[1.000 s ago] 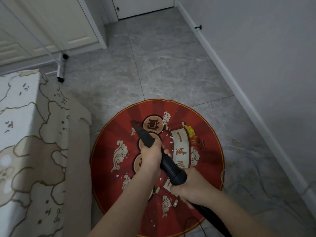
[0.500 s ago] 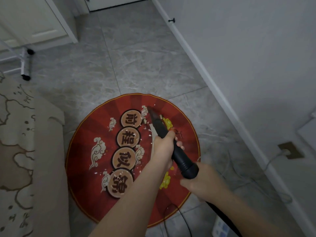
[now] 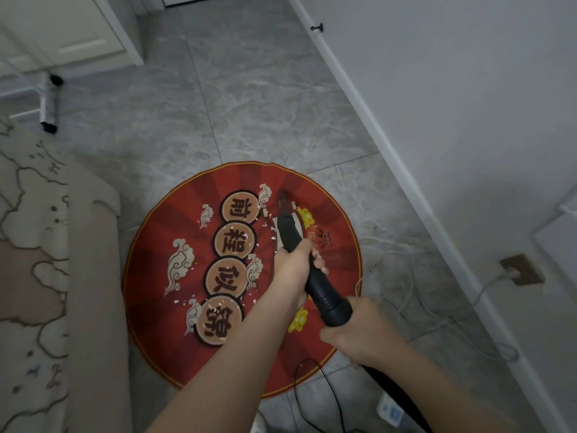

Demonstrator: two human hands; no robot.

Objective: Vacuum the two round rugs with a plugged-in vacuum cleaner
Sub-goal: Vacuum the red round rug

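Closest in, a thin black cord [image 3: 315,392] loops over the grey tile floor [image 3: 256,114] just past the near edge of the round red rug [image 3: 150,276]. The right hand [image 3: 359,332] wraps around the back end of the black vacuum nozzle [image 3: 324,295], where the hose [image 3: 396,398] joins on. A bit further out, the left hand [image 3: 293,270] grips the middle of the nozzle, fingers curled round it. The nozzle's thin tip points away and rests on the far right part of the rug, beside the top brown circle. Small white bits [image 3: 249,245] lie scattered on the rug around the circles.

On the left is a bed with a beige patterned cover [image 3: 34,276]. On the right, a grey cable [image 3: 437,320] runs over the floor to a wall socket [image 3: 521,270]. Beyond the rug the tiles run on between a white baseboard [image 3: 359,98] and a white cabinet [image 3: 78,35].
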